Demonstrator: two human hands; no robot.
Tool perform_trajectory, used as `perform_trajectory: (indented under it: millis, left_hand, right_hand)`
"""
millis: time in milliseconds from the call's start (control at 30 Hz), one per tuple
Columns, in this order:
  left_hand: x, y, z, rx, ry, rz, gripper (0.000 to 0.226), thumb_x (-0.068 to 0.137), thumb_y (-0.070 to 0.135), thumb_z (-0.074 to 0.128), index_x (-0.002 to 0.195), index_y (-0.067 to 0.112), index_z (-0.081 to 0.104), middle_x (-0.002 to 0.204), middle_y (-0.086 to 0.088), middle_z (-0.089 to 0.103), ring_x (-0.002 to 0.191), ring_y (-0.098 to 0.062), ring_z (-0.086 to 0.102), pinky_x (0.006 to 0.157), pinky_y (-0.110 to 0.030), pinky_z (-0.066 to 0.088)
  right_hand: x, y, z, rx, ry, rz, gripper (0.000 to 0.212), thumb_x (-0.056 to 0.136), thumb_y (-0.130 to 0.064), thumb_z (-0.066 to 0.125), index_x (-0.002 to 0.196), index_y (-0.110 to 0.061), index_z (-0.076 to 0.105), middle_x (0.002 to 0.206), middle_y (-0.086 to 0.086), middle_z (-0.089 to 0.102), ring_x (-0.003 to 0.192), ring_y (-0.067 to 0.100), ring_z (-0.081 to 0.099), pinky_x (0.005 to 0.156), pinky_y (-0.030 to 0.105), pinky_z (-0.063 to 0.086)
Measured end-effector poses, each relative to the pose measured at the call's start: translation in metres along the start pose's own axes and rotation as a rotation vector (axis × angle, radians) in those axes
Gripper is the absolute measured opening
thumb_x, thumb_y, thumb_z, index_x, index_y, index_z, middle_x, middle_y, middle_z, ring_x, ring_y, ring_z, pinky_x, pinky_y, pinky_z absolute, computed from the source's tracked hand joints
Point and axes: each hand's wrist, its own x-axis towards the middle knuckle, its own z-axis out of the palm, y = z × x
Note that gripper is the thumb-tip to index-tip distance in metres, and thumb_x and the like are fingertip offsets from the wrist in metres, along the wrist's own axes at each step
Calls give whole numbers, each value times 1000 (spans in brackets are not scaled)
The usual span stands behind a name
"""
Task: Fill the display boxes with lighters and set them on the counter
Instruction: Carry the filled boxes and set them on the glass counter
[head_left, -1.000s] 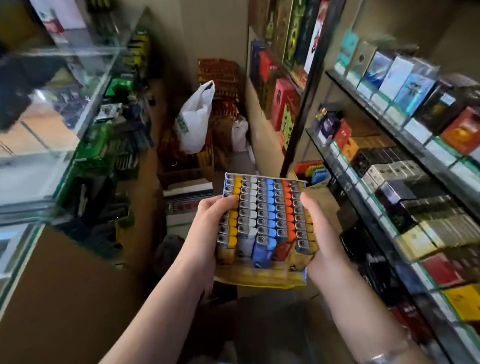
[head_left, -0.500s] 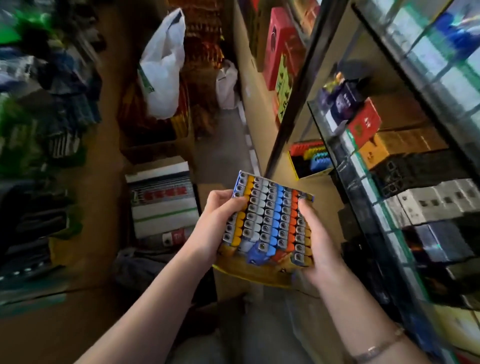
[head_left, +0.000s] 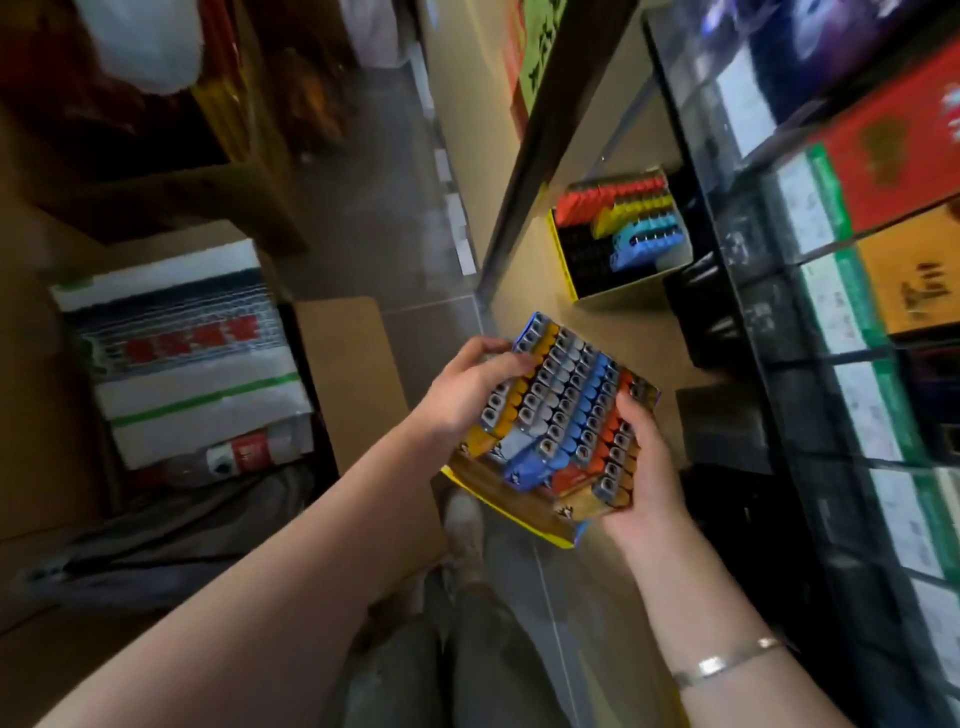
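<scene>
A yellow display box (head_left: 511, 506) packed with rows of orange, grey, blue and red lighters (head_left: 569, 400) is held in mid-air between both hands. My left hand (head_left: 467, 387) grips its left side, fingers curled over the orange row. My right hand (head_left: 641, 457) grips the right side, thumb on the red row. The box tilts toward me. A second yellow display box (head_left: 566, 270), partly filled with red, yellow and blue lighters (head_left: 634, 218), sits on the low tan shelf to the upper right.
Glass-fronted shelves (head_left: 810, 312) of cigarette packs run along the right. A dark metal upright (head_left: 550, 150) stands beside the low shelf. Stacked cartons (head_left: 182, 364) and cardboard boxes crowd the floor at left. A white plastic bag (head_left: 145, 41) hangs at top left. My shoe (head_left: 462, 525) is below.
The view has tipped downward and closer to the low shelf. The filled box stays between both hands and now sits nearer the second box on the shelf.
</scene>
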Motion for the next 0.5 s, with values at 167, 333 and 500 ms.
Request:
perform_trajectory:
  millis: [167, 333, 500]
  left_hand:
    - [60, -18, 27, 20, -40, -23, 31, 80, 26, 66, 110, 20, 60, 109, -13, 66, 98, -29, 64, 91, -44, 50]
    - [100, -18, 48, 98, -187, 22, 21, 83, 23, 64, 104, 27, 62, 101, -3, 66, 87, -17, 65, 72, -24, 54]
    - [123, -13, 54, 187, -240, 127, 11, 84, 18, 63, 86, 30, 65, 83, 13, 61, 75, -6, 63, 66, -18, 52]
  right_hand:
    - [38, 4, -28, 116, 48, -157, 38, 92, -37, 44, 123, -22, 60, 120, 9, 65, 109, 26, 63, 76, 35, 56]
    - [63, 9, -49, 152, 224, -247, 54, 85, -44, 52, 133, -20, 51, 120, 7, 65, 105, 24, 65, 70, 32, 56]
    - [78, 13, -55, 196, 298, -242, 69, 75, -48, 61, 137, -26, 42, 125, 10, 61, 107, 28, 63, 77, 42, 55]
